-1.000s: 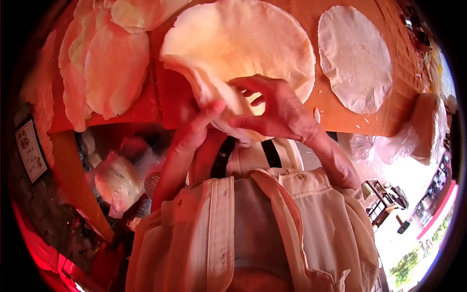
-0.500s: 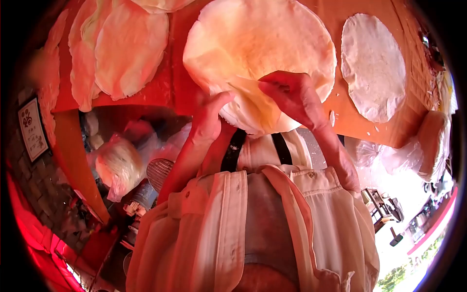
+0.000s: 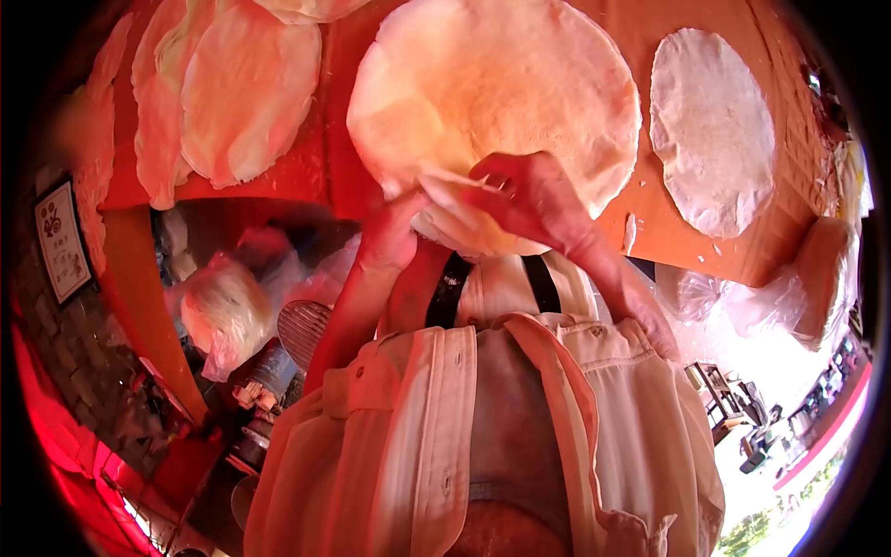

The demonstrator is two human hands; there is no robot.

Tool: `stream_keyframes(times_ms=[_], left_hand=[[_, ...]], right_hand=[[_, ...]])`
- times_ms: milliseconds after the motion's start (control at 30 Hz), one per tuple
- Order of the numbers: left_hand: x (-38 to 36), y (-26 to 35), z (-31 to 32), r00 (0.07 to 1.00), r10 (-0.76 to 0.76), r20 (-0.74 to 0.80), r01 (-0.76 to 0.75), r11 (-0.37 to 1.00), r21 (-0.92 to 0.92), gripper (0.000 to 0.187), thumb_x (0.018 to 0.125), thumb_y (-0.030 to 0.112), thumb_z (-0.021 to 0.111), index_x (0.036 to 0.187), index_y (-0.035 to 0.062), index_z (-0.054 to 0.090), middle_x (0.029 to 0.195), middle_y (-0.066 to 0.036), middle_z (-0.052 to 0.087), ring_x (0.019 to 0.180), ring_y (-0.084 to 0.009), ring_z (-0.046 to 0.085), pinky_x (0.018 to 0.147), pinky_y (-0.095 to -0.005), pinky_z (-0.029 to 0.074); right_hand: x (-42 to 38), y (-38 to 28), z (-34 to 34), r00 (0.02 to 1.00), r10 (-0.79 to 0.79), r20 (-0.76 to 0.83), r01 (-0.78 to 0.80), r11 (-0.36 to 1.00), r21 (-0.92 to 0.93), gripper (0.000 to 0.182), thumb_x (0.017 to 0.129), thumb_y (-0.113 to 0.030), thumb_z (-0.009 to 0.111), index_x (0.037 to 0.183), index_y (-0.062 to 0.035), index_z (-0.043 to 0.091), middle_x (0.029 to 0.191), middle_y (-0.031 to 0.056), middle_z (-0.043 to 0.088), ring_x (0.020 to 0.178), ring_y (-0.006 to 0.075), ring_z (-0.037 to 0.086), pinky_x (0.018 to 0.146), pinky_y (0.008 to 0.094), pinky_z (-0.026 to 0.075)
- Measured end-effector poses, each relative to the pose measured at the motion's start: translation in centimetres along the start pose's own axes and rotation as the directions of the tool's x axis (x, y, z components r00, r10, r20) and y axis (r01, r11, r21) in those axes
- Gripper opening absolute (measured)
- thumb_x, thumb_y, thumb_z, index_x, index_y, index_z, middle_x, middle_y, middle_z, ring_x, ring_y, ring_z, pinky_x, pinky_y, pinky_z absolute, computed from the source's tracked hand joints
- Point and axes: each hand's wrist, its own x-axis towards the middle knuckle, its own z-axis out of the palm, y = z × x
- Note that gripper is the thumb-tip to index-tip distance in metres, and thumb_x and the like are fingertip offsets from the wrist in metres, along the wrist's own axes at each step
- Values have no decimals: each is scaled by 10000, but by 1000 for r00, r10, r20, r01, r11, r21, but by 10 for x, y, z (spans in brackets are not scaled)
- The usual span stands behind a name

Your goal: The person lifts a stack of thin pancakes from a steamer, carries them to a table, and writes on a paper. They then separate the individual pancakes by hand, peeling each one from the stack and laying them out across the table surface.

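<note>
A large, thin round flatbread point(image 3: 501, 88) lies at the table's front edge, its near rim hanging toward my body. My left hand point(image 3: 393, 232) is closed on the near-left rim, thumb on top. My right hand point(image 3: 538, 200) pinches a lifted flap of the same bread, just right of the left hand. The flap stretches between the two hands, and the right fingertips are partly hidden behind the knuckles.
The orange table point(image 3: 640, 200) also bears a pale oval flatbread point(image 3: 712, 130) at right and several overlapping flatbreads point(image 3: 249, 93) at left. Below the table are a filled plastic bag point(image 3: 223, 311) at left and clear plastic bags point(image 3: 742, 302) at right. A framed sign point(image 3: 63, 241) stands far left.
My right hand has moved left and slightly down, drawing the flap closer to my left hand. The left hand stays at the rim, with its thumb now lower against the bread.
</note>
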Motion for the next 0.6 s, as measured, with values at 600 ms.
stream_keyframes(times_ms=[600], left_hand=[[13, -26, -46, 988, -142, 64, 154, 956, -251, 432, 864, 74, 598, 1276, -8, 500, 1244, -107, 580, 1152, -257, 551, 997, -382, 430]], right_hand=[[14, -42, -225, 924, 51, -380, 0, 991, 133, 245, 822, -223, 691, 904, 9, 685, 732, 42, 657, 659, 123, 628, 591, 273, 513]])
